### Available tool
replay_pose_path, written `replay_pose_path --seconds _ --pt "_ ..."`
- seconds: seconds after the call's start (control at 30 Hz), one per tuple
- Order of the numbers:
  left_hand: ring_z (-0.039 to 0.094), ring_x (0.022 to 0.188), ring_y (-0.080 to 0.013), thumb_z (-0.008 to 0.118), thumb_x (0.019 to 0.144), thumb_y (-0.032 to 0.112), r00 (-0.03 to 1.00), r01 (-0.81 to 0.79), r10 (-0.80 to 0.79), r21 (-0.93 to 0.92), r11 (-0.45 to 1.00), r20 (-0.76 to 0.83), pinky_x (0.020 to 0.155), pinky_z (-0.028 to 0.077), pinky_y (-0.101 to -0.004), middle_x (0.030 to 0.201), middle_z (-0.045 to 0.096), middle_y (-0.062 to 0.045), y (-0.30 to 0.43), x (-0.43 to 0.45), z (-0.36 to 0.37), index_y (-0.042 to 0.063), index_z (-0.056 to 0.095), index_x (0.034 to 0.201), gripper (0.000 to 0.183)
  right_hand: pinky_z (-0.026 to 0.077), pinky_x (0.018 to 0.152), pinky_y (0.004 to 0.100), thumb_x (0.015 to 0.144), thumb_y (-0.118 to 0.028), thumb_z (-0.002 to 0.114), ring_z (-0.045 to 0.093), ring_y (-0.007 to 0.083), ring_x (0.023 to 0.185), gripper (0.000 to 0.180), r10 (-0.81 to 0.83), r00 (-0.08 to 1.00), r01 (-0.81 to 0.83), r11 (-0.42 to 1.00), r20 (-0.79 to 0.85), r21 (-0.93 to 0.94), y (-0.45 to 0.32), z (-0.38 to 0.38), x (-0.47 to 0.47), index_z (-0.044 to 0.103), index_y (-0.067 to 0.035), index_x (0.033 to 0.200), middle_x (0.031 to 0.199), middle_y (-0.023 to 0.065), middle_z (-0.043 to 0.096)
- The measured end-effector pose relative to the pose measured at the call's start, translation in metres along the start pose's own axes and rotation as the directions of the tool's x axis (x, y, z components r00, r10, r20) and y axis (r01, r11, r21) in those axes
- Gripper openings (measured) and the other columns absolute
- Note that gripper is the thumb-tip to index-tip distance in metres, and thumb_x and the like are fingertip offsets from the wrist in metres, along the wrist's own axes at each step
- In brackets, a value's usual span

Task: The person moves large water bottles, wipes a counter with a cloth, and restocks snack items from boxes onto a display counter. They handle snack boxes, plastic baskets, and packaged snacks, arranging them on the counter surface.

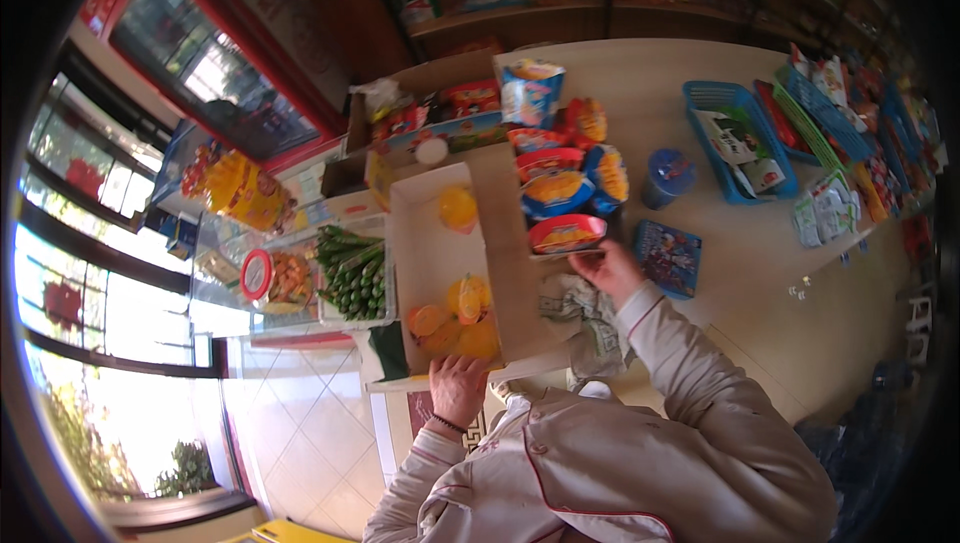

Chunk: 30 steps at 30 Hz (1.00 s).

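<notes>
My left hand point(457, 389), with a dark bead bracelet at the wrist, curls over the near end of a long white cardboard box point(431, 262). Inside it lie several yellow rounded packs point(471, 297), most at the near end and one point(457, 207) farther up. My right hand point(611, 271) pinches the near edge of a carton holding red and blue snack packs; its fingertips sit just below the nearest red pack point(567, 233). Several more packs, including a blue one point(556, 193), stand behind it. A crumpled patterned cloth point(589, 318) lies below my right hand.
Right of the packs stand a blue-lidded cup point(667, 177), a flat blue box point(669, 258) and a blue plastic basket point(780, 181). To the left are a tray of green stalks point(352, 273) and a red-lidded jar point(277, 278). An open carton point(431, 127) sits behind.
</notes>
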<state>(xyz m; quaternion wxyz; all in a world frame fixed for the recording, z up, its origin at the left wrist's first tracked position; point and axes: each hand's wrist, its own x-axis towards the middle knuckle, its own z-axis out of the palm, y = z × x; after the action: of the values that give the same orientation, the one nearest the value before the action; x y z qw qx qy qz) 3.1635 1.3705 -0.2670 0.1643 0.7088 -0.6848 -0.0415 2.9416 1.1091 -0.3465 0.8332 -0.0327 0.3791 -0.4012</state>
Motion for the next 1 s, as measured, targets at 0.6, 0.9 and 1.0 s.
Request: replay_pose_path --seconds 0.6,0.9,1.0 --pt "0.059 0.079 -0.0212 0.059 0.070 0.013 0.997 -0.069 0.071 -0.072 0.995 0.022 0.074 0.043 -0.0366 0.079 0.062 -0.002 0.031 -0.016 0.005 0.013 0.064 0.087 0.018 0.055 0.080 0.0444 0.094 -0.026 0.051 0.064 0.0325 0.087 0.033 -0.097 0.990 0.097 0.995 -0.098 -0.005 -0.039 -0.019 -0.010 0.050 0.000 0.115 0.099 0.0204 0.062" --pt "0.059 0.090 -0.0266 0.072 0.071 0.012 0.990 -0.066 0.035 -0.237 0.969 -0.134 0.085 0.045 -0.0403 0.091 0.064 -0.006 0.027 -0.026 -0.003 0.008 0.066 0.089 0.020 0.055 0.066 0.0289 0.091 -0.024 0.060 0.065 0.0192 0.075 0.025 -0.068 0.994 0.103 0.790 0.080 -0.605 -0.002 0.011 -0.106 0.057 -0.001 0.102 0.087 0.0102 0.063" --pt "0.058 0.092 -0.0276 0.071 0.070 0.007 0.945 0.004 -0.103 -0.301 0.954 -0.312 0.085 0.045 -0.0405 0.092 0.062 -0.006 0.028 -0.038 -0.019 0.008 0.064 0.092 0.023 0.053 0.061 0.0262 0.091 -0.021 0.060 0.065 0.0166 0.072 0.028 -0.017 0.956 0.260 0.508 0.293 -0.821 0.030 0.039 -0.122 0.055 0.001 0.108 0.087 0.0094 0.063"
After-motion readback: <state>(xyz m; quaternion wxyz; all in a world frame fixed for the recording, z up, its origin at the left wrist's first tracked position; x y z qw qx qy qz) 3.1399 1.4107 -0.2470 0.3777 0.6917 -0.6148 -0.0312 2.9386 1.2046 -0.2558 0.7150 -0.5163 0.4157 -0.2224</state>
